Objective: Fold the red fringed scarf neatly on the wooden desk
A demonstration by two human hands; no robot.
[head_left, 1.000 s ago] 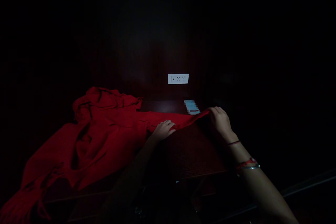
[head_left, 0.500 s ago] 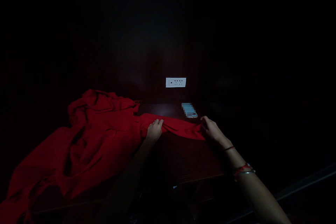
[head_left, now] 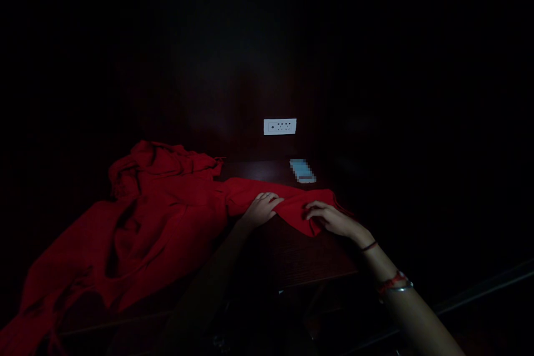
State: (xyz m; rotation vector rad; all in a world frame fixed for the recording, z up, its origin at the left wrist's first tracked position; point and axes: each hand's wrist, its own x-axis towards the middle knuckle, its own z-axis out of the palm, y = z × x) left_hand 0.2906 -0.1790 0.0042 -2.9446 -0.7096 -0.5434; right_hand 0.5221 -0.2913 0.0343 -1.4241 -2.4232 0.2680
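A large red shawl (head_left: 167, 222) with fringed ends spreads over a dark wooden table, heaped and creased at the left. Its narrower part reaches right, under both hands. My left hand (head_left: 262, 209) lies on this strip with its fingers stretched over the cloth, a ring on one of them. Near the strip's right end, my right hand (head_left: 334, 219) rests on the fabric, fingers apart and slightly bent. Dark bands and a metal bangle circle the right wrist and forearm. Shadow hides most of my left forearm.
A phone (head_left: 302, 171) with a blurred-out surface lies behind the strip, close to the right hand. On the wall above it is a white socket plate (head_left: 280, 127). The table's front edge (head_left: 317, 279) shows faintly; deep darkness covers the surroundings.
My left hand has slid right along the strip. My right hand has let go of the strip's end and shifted left onto the cloth, whose right end now lies spread wider.
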